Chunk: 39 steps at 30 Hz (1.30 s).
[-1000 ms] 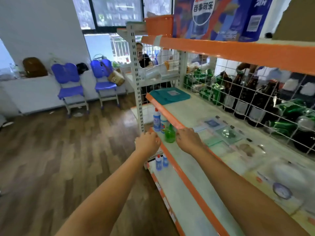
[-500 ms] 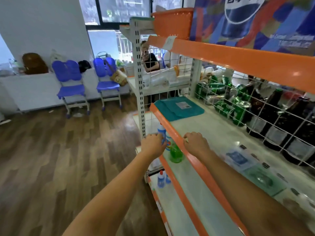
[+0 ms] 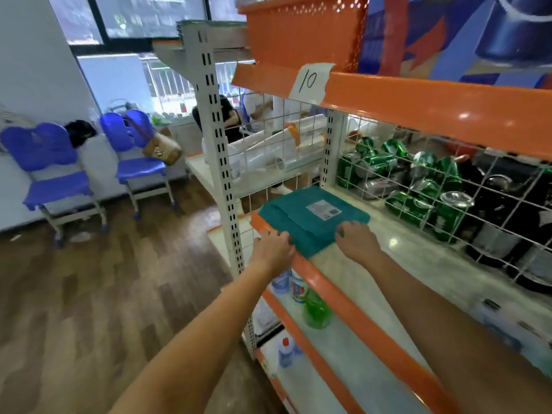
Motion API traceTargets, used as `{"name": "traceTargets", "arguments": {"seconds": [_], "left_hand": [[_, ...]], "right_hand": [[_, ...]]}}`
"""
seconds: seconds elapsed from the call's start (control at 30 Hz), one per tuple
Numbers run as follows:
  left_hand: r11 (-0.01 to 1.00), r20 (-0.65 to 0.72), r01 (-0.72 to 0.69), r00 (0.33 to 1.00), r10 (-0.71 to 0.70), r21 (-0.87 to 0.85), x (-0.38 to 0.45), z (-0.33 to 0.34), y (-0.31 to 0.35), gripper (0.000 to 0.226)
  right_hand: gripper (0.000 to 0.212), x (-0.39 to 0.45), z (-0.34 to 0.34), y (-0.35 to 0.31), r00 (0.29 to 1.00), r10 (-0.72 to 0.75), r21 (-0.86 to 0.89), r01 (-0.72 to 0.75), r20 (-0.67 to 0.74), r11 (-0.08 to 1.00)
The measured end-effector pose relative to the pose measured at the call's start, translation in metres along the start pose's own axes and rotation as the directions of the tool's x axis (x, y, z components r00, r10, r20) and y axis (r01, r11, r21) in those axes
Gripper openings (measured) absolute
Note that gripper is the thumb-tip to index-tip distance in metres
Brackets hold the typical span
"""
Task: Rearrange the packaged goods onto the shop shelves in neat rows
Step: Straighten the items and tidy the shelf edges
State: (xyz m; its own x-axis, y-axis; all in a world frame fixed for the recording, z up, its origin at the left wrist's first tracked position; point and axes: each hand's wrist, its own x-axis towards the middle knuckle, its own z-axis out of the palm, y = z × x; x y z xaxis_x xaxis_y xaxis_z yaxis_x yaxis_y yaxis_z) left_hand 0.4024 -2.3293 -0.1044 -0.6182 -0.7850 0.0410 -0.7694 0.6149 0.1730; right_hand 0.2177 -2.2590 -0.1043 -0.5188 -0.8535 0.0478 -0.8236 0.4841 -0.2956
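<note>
A flat teal package with a white label on top was laid at the end of the middle shelf, its near corner reaching the orange front lip. The left hand was placed at the package's near-left edge, over the lip, with the fingers bent down onto the edge; whether the package was actually gripped there could not be told. The right hand was set at the package's near-right edge, fingers curled down against it, the thumb hidden; its grip could likewise not be judged.

Below the left hand, on the next shelf down, a green bottle and two small white bottles were stood close together just behind the front lip. Lower again, a small bottle with a red cap was stood on the bottom shelf.

Beyond the right hand, behind a white wire grid, green cans were heaped, with dark bottles further to the right. Above both hands, a paper tag marked "10" was stuck on the upper shelf's orange edge, under an orange basket. Well to the left of the left hand, two blue chairs were stood against the wall on a wooden floor.
</note>
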Motion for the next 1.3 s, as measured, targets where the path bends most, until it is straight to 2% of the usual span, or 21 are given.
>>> {"name": "traceTargets", "arguments": {"seconds": [0.23, 0.57, 0.73, 0.87, 1.0, 1.1, 1.2, 1.3], "left_hand": [[0.998, -0.02, -0.067, 0.998, 0.066, -0.02, 0.047, 0.02, -0.002, 0.038], [0.996, -0.076, -0.029, 0.997, 0.023, -0.081, 0.079, 0.037, -0.003, 0.036], [0.996, -0.087, -0.023, 0.996, 0.015, -0.091, 0.084, 0.04, -0.001, 0.036], [0.996, -0.076, -0.013, 0.997, 0.006, -0.092, 0.086, 0.039, -0.002, 0.035], [0.997, -0.053, -0.009, 0.999, 0.005, -0.082, 0.084, 0.037, -0.002, 0.035], [0.997, -0.048, -0.018, 0.999, 0.014, -0.076, 0.083, 0.037, -0.003, 0.035], [0.996, -0.048, -0.025, 0.999, 0.021, -0.09, 0.081, 0.036, -0.004, 0.034], [0.995, -0.044, -0.02, 0.999, 0.016, -0.096, 0.08, 0.032, -0.008, 0.034]], "right_hand": [[0.039, 0.066, 0.001, 0.011, 0.991, 0.132, -0.027, -0.132, -0.008, 0.991], [0.042, 0.137, 0.009, 0.029, 0.97, 0.206, 0.042, -0.213, 0.125, 0.976], [0.045, 0.15, 0.012, 0.031, 0.958, 0.259, 0.022, -0.263, 0.122, 0.965], [0.044, 0.154, 0.008, 0.028, 0.951, 0.267, 0.081, -0.282, 0.157, 0.956], [0.044, 0.153, -0.001, 0.03, 0.948, 0.255, 0.242, -0.297, 0.19, 0.924], [0.039, 0.152, -0.009, 0.035, 0.926, 0.261, 0.44, -0.362, 0.274, 0.822], [0.03, 0.145, -0.018, 0.04, 0.899, 0.236, 0.641, -0.431, 0.37, 0.635], [0.029, 0.129, -0.022, 0.047, 0.897, 0.224, 0.761, -0.443, 0.382, 0.475]]}}
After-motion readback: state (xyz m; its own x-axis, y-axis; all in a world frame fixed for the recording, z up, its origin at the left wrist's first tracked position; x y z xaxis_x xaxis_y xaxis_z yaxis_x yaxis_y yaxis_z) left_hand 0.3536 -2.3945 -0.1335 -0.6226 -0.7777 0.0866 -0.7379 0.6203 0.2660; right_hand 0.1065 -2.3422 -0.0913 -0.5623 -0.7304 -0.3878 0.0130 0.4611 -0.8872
